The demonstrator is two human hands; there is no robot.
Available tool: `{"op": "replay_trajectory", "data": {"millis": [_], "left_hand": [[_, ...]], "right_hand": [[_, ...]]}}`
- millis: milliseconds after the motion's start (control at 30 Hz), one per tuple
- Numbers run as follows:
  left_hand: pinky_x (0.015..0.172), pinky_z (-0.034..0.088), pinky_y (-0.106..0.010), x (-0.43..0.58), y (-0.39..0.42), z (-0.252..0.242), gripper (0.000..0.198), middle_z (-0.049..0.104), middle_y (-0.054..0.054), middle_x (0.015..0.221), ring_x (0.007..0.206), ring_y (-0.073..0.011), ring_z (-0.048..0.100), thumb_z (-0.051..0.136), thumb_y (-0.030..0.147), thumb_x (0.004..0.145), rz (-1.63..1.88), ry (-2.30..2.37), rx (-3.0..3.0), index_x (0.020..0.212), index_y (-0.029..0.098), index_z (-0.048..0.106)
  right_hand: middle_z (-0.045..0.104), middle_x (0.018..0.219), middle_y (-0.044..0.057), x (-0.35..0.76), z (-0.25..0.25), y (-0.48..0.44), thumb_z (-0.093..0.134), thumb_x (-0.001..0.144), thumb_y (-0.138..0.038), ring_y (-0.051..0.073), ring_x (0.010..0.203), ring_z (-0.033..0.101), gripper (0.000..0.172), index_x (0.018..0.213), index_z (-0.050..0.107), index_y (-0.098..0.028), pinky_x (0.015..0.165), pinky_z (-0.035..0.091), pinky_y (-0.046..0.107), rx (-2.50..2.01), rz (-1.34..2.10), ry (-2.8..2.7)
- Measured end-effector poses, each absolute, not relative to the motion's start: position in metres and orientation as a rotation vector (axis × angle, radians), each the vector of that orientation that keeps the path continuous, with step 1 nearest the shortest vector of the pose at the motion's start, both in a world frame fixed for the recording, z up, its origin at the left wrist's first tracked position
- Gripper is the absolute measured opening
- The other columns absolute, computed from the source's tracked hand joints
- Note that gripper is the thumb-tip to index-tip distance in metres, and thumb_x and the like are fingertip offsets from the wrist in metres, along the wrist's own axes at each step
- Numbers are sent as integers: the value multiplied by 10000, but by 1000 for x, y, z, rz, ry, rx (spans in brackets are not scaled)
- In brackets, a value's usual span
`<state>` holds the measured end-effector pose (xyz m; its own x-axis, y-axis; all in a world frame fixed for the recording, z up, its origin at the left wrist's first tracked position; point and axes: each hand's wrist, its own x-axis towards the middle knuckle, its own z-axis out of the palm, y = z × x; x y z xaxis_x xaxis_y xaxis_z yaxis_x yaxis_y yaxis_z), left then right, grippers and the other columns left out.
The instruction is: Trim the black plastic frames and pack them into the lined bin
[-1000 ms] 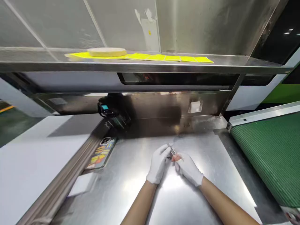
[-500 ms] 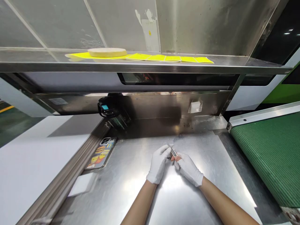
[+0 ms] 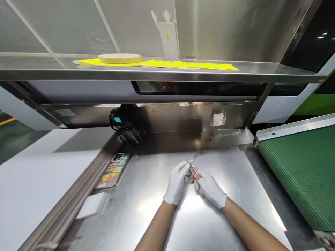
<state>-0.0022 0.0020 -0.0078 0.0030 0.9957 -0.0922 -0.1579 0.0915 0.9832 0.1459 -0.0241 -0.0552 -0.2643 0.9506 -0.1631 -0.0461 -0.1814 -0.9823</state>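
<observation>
Both forearms come in from 6 o'clock and meet over the middle of the steel table [image 3: 146, 209]. The left hand [image 3: 176, 184] and right hand [image 3: 210, 188] wear white gloves; one right fingertip shows orange-pink. Between them is a small, thin metal piece [image 3: 193, 169], slanting from 11 to 5 o'clock. The left fingertips are closed on its upper end and the right on its lower end, so both hands are pinched shut on it. It sits just above the table; I cannot tell whether it touches.

With a piece this small, it seems best to work with light fingertip pressure, wrists low and close to the table, and the piece turned towards the light. A slip would send it skating across the smooth steel.

At 9 o'clock of the hands a phone case [image 3: 113, 170] lies along the table's edge, with a white card [image 3: 91, 205] nearer, at 8 o'clock. A green belt [image 3: 300, 170] runs at 3 o'clock. Farther off, at 11 o'clock, a black scanner [image 3: 119, 120] hangs under the shelf [image 3: 78, 74]. On the shelf, at 12 o'clock, lie yellow labels [image 3: 183, 64] and a pale roll [image 3: 119, 58].
</observation>
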Motion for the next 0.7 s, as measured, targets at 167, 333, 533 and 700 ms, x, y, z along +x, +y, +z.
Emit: {"op": "replay_trajectory", "data": {"millis": [167,333,533,700], "left_hand": [[649,400,-282,-2,2,-9,437,543,6,666,666,-157,468,795,583,824,1256,1184,1029,795,147,776],[624,406,-277,-4,4,-16,470,587,-9,648,656,-165,496,803,620,789,1343,1273,997,743,154,767],[636,455,-291,-5,4,-19,507,660,-41,697,667,-185,558,819,659,751,1393,1318,960,764,153,779],[630,473,-296,-4,4,-17,520,659,-42,700,658,-189,570,810,673,767,1391,1325,964,785,155,782]], "right_hand": [[526,596,-65,146,-58,-24,512,991,-652,128,508,424,455,993,637,-214,519,324,253,-1144,1543,-1298],[562,610,-47,145,-61,-25,529,1012,-571,136,569,506,399,937,658,-201,608,395,263,-1161,1512,-1339],[570,613,-49,144,-64,-26,522,1027,-558,140,570,510,390,937,662,-206,614,399,266,-1177,1503,-1363],[566,611,-47,145,-62,-26,510,1036,-560,142,576,516,393,926,654,-211,631,407,267,-1180,1492,-1377]]}}
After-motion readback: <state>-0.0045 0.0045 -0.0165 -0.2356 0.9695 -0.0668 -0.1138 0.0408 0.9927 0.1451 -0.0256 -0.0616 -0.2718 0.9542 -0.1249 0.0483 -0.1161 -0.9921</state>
